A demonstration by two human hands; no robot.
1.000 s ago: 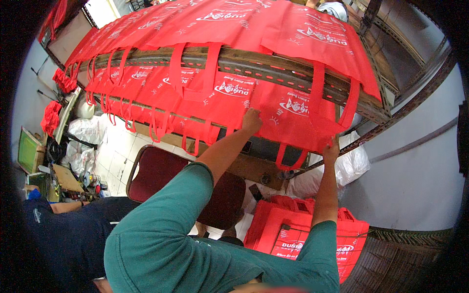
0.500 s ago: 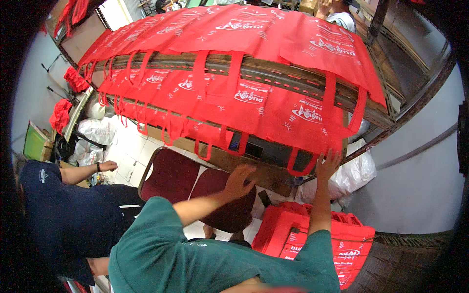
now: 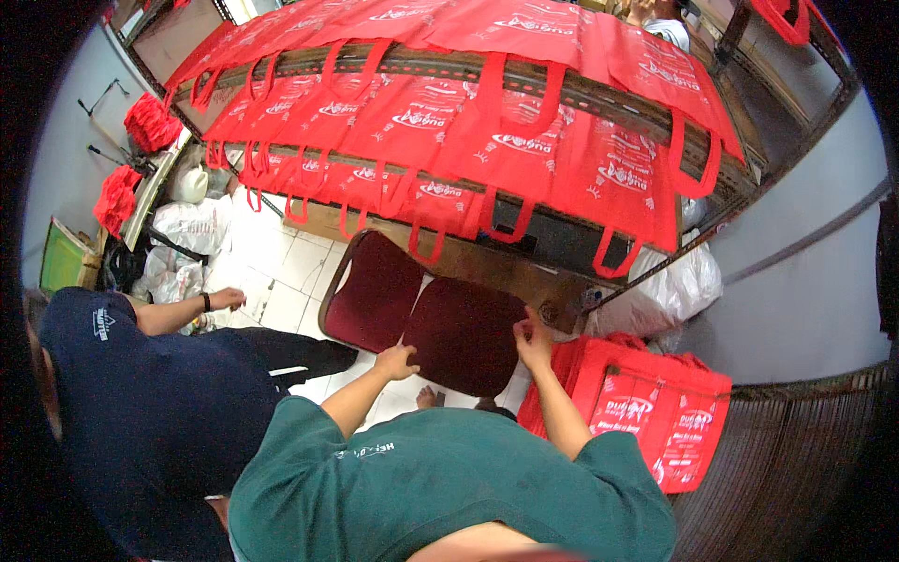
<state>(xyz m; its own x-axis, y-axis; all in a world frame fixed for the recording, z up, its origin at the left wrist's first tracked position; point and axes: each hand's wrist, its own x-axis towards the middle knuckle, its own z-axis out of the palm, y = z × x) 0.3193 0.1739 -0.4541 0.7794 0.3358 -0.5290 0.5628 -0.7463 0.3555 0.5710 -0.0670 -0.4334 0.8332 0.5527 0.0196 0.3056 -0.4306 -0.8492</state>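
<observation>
My left hand (image 3: pixel 398 362) is in front of me with its fingers curled in, by the front left edge of a dark red padded chair (image 3: pixel 464 332). No object shows in it. Beside the seat's right edge, my right hand (image 3: pixel 534 341) is raised with its fingers loosely bent and apart, holding nothing I can see. Whether either hand touches the chair, I cannot tell. Beyond the chair, red printed bags (image 3: pixel 524 145) with loop handles lie in overlapping rows on a tiered rack, handles hanging over the edges.
A stack of red bags (image 3: pixel 646 412) stands at my right. On my left is a person in a dark blue shirt (image 3: pixel 159 393). White plastic sacks (image 3: pixel 670 286) lie by the right wall, and more white bags (image 3: pixel 192 225) rest at the left. A metal post (image 3: pixel 787 178) rises at the right.
Both my hands have come back from the rack toward my body. My right hand has left the lower row of bags, and my left fingers have curled. The view has shifted too.
</observation>
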